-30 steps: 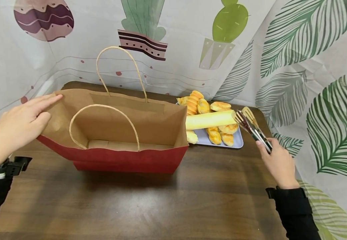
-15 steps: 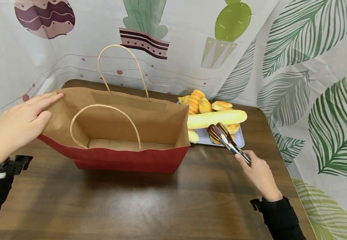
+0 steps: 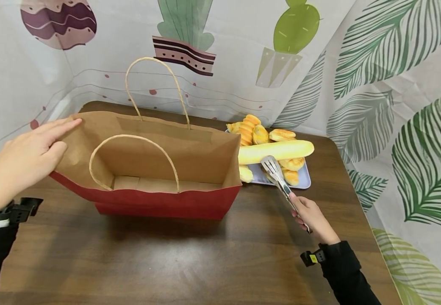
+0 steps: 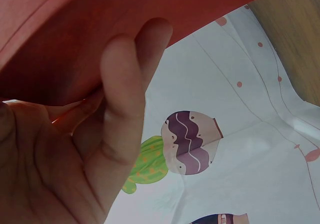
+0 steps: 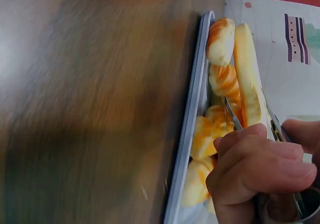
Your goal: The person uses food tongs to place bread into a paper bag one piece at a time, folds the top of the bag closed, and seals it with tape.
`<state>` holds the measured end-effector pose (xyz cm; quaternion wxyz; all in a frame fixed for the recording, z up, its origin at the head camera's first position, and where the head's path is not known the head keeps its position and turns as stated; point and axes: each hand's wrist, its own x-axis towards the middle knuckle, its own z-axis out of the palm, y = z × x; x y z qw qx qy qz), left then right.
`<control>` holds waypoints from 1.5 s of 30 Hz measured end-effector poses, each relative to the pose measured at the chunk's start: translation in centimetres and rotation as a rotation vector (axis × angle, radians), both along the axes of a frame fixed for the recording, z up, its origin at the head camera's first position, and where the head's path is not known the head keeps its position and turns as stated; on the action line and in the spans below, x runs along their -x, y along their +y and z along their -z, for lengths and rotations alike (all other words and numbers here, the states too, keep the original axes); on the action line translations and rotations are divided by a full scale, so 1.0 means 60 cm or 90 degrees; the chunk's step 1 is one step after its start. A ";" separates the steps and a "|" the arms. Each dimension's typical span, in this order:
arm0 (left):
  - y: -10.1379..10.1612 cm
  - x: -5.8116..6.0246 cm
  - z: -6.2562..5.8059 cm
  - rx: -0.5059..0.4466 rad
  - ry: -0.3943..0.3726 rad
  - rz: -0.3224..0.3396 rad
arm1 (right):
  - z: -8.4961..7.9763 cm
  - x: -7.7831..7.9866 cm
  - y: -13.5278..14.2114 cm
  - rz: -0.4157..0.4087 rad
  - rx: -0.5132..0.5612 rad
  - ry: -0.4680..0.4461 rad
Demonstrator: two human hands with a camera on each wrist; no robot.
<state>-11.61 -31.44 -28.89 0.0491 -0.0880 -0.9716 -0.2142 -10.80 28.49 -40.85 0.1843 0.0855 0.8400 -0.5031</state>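
My left hand (image 3: 33, 154) holds the left rim of a red paper bag (image 3: 163, 204), which stands upright with its brown inside showing. In the left wrist view, fingers (image 4: 122, 89) lie against the bag's red outer side. My right hand (image 3: 313, 216) grips metal tongs (image 3: 277, 176) over the tray. A long pale-yellow baguette (image 3: 281, 150) lies across the smaller breads there, its left end hidden behind the bag. In the right wrist view, the tong arms straddle the baguette (image 5: 246, 69), one on each side. Whether they touch it, I cannot tell.
A pale lavender tray (image 3: 305, 183) bears several golden bread rolls (image 3: 260, 134) under and behind the baguette. Two rope handles (image 3: 134, 136) arch above the bag's mouth. The brown wooden table (image 3: 205, 262) ends at a patterned cloth backdrop (image 3: 235, 51).
My right hand has brought the tongs leftward from the baguette's right end to its middle, turning them. My left hand and the bag have stayed nearly in place.
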 end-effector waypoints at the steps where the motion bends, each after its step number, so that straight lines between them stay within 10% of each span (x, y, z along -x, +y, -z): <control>1: 0.000 0.000 0.000 -0.001 0.002 0.000 | 0.001 0.001 -0.002 0.010 0.022 -0.007; 34: 0.002 0.000 -0.004 0.006 -0.012 -0.008 | 0.027 0.050 -0.077 0.123 0.152 0.019; 45: 0.003 0.000 -0.006 0.005 -0.014 -0.007 | -0.007 0.032 -0.064 0.118 0.160 0.063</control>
